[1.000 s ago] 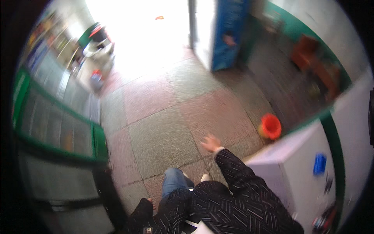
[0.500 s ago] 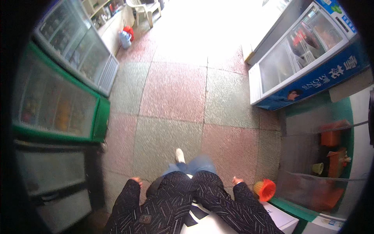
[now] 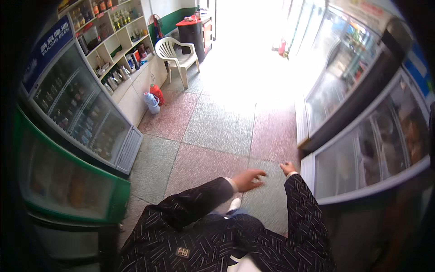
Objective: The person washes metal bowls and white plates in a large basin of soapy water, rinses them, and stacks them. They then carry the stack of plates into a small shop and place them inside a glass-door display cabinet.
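Reaching across my front from the left, my left hand (image 3: 249,180) holds nothing, its fingers bent and apart above the floor tiles. My right hand (image 3: 287,168) is held out in front on the right, fingers curled closed. Whether anything is inside them is hidden. The two hands are a short gap apart and touch nothing else. Closest to the right hand is the white-framed glass fridge (image 3: 371,140) on the right. Dark patterned sleeves cover both forearms. Below the left hand a white shoe (image 3: 234,205) shows on the tiles.
Along the left stand a green-framed fridge (image 3: 72,177), a glass-door drinks fridge (image 3: 77,104) and shelves (image 3: 113,43) with bottles and flasks. A blue jug (image 3: 152,103) and a red jug (image 3: 157,94) sit on the floor near a plastic armchair (image 3: 179,56). Bright light fills the far opening.
Both hands have risen from my sides to the front, the left one swinging across to the right. I have moved forward; the shelves and chair show more, and the orange basket has left view.
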The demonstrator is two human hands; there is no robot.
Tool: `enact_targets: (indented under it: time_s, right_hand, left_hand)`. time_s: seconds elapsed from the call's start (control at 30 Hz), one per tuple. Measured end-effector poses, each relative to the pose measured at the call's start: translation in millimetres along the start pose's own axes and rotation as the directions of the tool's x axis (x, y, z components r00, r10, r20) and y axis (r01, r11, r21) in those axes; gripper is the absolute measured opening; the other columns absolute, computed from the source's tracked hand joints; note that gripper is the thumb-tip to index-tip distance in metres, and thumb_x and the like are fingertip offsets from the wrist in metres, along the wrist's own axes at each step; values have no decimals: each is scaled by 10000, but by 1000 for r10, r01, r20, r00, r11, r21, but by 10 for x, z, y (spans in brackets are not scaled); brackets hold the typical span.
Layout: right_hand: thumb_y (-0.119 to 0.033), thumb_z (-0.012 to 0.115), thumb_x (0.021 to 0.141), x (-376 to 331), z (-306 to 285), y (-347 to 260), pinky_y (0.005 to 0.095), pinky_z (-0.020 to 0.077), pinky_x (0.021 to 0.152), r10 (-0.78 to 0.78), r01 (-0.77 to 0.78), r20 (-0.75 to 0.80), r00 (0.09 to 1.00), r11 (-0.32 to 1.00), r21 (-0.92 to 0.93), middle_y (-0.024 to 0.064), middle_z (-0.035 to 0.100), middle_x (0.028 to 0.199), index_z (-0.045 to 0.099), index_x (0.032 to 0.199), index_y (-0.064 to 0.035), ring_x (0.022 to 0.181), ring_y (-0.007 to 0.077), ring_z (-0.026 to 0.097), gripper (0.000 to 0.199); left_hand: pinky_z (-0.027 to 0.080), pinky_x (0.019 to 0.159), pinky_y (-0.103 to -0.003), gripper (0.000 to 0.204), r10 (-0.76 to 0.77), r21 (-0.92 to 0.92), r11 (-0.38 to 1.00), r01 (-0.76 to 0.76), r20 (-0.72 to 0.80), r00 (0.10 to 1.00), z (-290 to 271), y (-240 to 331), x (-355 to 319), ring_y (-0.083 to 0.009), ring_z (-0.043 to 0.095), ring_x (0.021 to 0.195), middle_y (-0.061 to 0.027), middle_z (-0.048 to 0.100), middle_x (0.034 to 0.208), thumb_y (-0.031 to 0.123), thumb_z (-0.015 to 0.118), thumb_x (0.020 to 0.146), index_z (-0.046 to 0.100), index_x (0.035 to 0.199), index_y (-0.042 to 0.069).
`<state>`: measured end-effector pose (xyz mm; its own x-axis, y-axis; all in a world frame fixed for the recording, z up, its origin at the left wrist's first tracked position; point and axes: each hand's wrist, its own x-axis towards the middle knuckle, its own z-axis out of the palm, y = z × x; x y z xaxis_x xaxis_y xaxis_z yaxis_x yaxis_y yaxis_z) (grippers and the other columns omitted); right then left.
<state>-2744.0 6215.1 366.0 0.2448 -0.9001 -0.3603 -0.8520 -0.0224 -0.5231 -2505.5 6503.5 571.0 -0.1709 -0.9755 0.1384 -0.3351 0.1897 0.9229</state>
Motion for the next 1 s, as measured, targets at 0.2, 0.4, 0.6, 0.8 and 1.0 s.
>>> enact_targets:
  time_s: [0.2,0.4,0.6,0.8,1.0]
  right_hand:
    - [-526,681,873,2493,-1585,-2932,639,68,1213,-114,96,-170,979,989,-110,183,460,1554,414,1517,-55,1467,369,387,841]
    - [-555,675,872,4100,-2208,-5106,691,-25,1187,-98,8,-250,963,941,-338,200,314,1624,270,1589,-96,1523,412,230,943]
    - [-558,677,863,5683,-2489,-6536,686,-44,1193,-8,-88,-268,963,935,-344,235,234,1648,249,1597,-76,1537,434,162,977]
    - [-588,595,934,7747,-2338,-7786,591,207,1175,-21,-70,116,993,688,723,222,336,1607,262,1586,-28,1439,386,382,922]
    - [-419,449,1071,9034,-1406,-9330,470,419,1115,-718,-30,288,634,350,936,215,548,1456,423,1489,-13,1319,363,552,583]
  left_hand:
    - [499,758,-503,489,236,178,942,-285,252,938,-1130,1169,2169,-424,634,901,-217,638,906,472,553,1015,574,951,-12]
    - [484,752,-518,415,350,65,932,-356,85,933,-2739,340,3611,-460,622,850,-244,623,835,375,604,996,552,892,-23]
    - [452,699,-464,248,520,-189,842,-505,37,853,-4447,-153,4844,-413,559,758,-200,534,778,179,616,993,496,878,-5]
    - [452,641,-413,246,598,-318,787,-528,187,779,-6004,-881,5637,-271,524,664,-149,466,738,147,596,1009,475,875,-21]
    - [548,755,-385,191,326,-100,945,-310,261,909,-7786,-2872,6601,-271,619,760,-107,617,847,169,603,1012,615,988,-21]
